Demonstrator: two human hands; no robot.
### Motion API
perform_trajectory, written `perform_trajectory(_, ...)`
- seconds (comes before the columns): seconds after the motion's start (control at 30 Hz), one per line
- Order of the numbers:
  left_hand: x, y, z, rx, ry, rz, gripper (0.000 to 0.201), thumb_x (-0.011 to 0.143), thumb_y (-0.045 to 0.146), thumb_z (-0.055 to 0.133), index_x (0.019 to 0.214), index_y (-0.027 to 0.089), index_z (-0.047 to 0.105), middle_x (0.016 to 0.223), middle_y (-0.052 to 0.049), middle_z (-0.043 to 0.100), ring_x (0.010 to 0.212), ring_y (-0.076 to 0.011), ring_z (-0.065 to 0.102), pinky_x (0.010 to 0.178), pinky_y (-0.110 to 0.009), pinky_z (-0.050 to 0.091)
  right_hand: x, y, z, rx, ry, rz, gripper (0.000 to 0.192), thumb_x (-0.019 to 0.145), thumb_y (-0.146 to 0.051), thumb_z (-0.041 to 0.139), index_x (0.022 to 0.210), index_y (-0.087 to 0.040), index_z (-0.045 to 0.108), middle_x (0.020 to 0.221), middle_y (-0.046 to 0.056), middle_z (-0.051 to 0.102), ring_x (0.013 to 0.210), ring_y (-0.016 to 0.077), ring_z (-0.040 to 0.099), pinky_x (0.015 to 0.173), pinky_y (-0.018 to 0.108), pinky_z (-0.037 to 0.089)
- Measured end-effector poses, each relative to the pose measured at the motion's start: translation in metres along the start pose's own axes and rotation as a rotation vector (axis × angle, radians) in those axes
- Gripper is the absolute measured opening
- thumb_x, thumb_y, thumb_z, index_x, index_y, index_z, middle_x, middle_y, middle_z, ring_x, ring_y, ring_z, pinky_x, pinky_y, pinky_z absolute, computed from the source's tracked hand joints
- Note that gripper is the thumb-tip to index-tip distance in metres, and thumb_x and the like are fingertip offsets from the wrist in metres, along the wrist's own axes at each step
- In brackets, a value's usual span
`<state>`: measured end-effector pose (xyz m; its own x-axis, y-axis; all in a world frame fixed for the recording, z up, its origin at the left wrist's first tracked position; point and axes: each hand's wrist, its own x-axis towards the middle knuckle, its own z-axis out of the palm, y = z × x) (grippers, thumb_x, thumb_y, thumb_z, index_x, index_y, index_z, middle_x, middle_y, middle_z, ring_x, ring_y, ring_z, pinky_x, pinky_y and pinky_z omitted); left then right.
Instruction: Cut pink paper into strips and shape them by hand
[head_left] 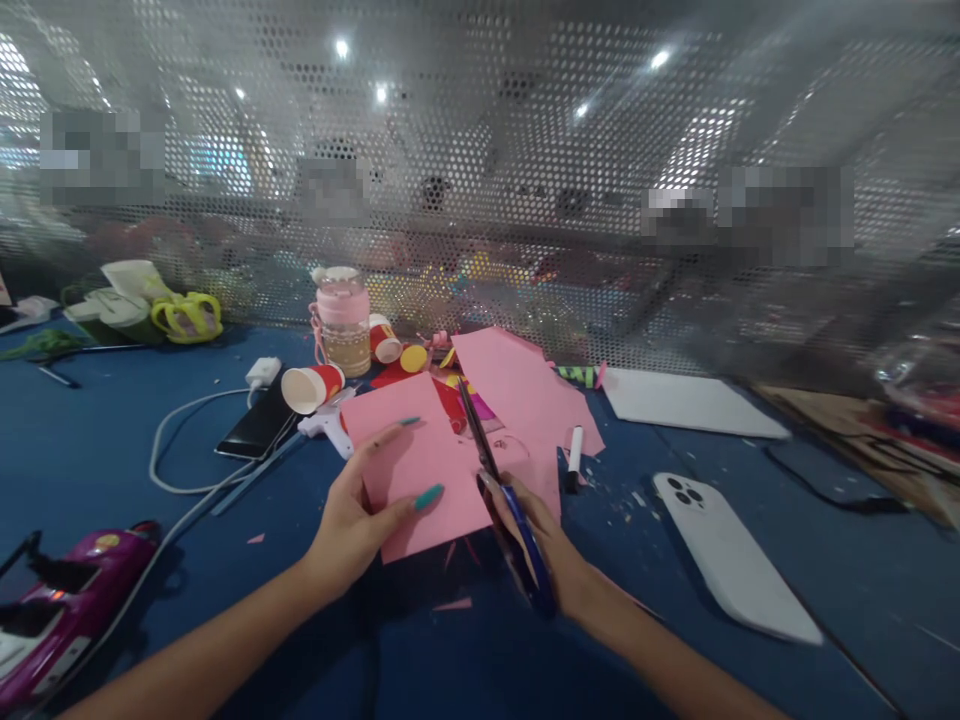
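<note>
At the far left, a purple device [64, 590] lies at the near edge of the blue table [90, 450]. Behind it, a white cable [176, 440] loops toward a white charger plug [263, 371], just beside a black phone [255, 425] lying flat. A paper cup [311, 387] lies on its side, mouth facing left, and a pink jar [344, 320] stands upright behind it.

The left hand [352, 520] grips the pink paper sheet [420, 465]: the thumb presses on the top face near the lower edge, and the index finger extends along the sheet toward the far side. The sheet is held near the table centre, slightly raised at the near edge. Its long axis runs from near-left to far-right. A second pink sheet [525, 385] lies behind it and partly overlaps it.

The right hand [544, 550] is closed through the blue handles of the scissors [499, 490]. The long axis of the scissors runs from the handles, near the person, up and slightly left; the tips point away from the person. The blades appear almost shut and lie along the right edge of the held sheet.

To the right, a white marker [574, 455] lies on the table, its black cap toward the person. A white board [690, 402] lies flat farther back. A white phone [731, 555] lies face down, camera end pointing far-left.
</note>
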<state>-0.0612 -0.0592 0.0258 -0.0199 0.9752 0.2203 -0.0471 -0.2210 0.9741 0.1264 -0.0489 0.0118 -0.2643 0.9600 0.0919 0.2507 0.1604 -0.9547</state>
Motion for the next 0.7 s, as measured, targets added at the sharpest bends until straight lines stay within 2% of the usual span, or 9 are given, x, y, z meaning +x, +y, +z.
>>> perform_trajectory(0.1,0.004,-0.006,-0.004,0.015,-0.011,0.006,0.059,0.065,0.025,0.071,0.118,0.019,0.047,0.135,-0.009,0.043,0.123,-0.0265,0.041,0.098,-0.041,0.041,0.002,0.0,0.0,0.039,-0.046,0.015,0.027,0.082,-0.048,0.039,0.077,-0.023,0.049,0.062,-0.001,0.055,0.057,0.0137,0.054,0.052,0.025,0.047)
perform_trajectory(0.17,0.007,-0.013,-0.007,0.053,-0.023,0.017,0.059,0.065,0.026,0.071,0.119,0.02,0.047,0.135,-0.009,0.043,0.122,-0.0264,0.042,0.098,-0.041,0.041,0.005,-0.003,-0.002,-0.026,-0.034,0.004,0.028,0.083,-0.047,0.037,0.076,-0.022,0.045,0.067,0.0,0.057,0.062,0.015,0.055,0.059,0.028,0.047)
perform_trajectory(0.27,0.014,-0.02,-0.012,0.13,0.003,0.023,0.058,0.063,0.028,0.072,0.116,0.02,0.05,0.13,-0.01,0.049,0.118,-0.0264,0.046,0.099,-0.043,0.039,0.01,-0.008,-0.008,-0.386,0.056,0.026,0.023,0.084,-0.041,0.037,0.079,-0.02,0.044,0.073,0.005,0.06,0.07,0.02,0.058,0.065,0.033,0.045)
perform_trajectory(0.37,0.02,-0.022,-0.016,0.145,-0.01,0.02,0.05,0.062,0.031,0.072,0.107,0.017,0.056,0.119,-0.009,0.057,0.112,-0.0247,0.051,0.097,-0.042,0.04,0.015,-0.009,-0.016,-0.821,0.14,0.127,0.019,0.085,-0.033,0.038,0.085,-0.016,0.048,0.083,0.013,0.064,0.078,0.0252,0.062,0.065,0.033,0.043)
perform_trajectory(0.47,0.023,-0.019,-0.016,0.172,-0.059,0.052,0.041,0.062,0.032,0.072,0.099,0.017,0.061,0.111,-0.008,0.062,0.108,-0.0232,0.054,0.097,-0.04,0.04,0.02,-0.004,-0.023,-1.072,0.166,0.223,0.025,0.085,-0.033,0.039,0.09,-0.012,0.052,0.086,0.018,0.065,0.082,0.0272,0.063,0.064,0.031,0.042)
perform_trajectory(0.57,0.022,-0.018,-0.016,0.175,-0.079,0.069,0.039,0.062,0.032,0.072,0.096,0.017,0.061,0.107,-0.008,0.064,0.105,-0.0232,0.056,0.096,-0.041,0.041,0.025,0.004,-0.03,-1.14,0.179,0.273,0.031,0.086,-0.036,0.039,0.091,-0.009,0.055,0.086,0.019,0.066,0.083,0.0273,0.064,0.062,0.03,0.042)
perform_trajectory(0.7,0.02,-0.017,-0.014,0.159,-0.089,0.07,0.043,0.062,0.033,0.071,0.099,0.016,0.059,0.109,-0.009,0.062,0.105,-0.0233,0.055,0.093,-0.04,0.042,0.028,0.011,-0.038,-1.143,0.259,0.279,0.034,0.087,-0.036,0.038,0.094,-0.007,0.054,0.088,0.019,0.066,0.083,0.027,0.064,0.062,0.03,0.042)
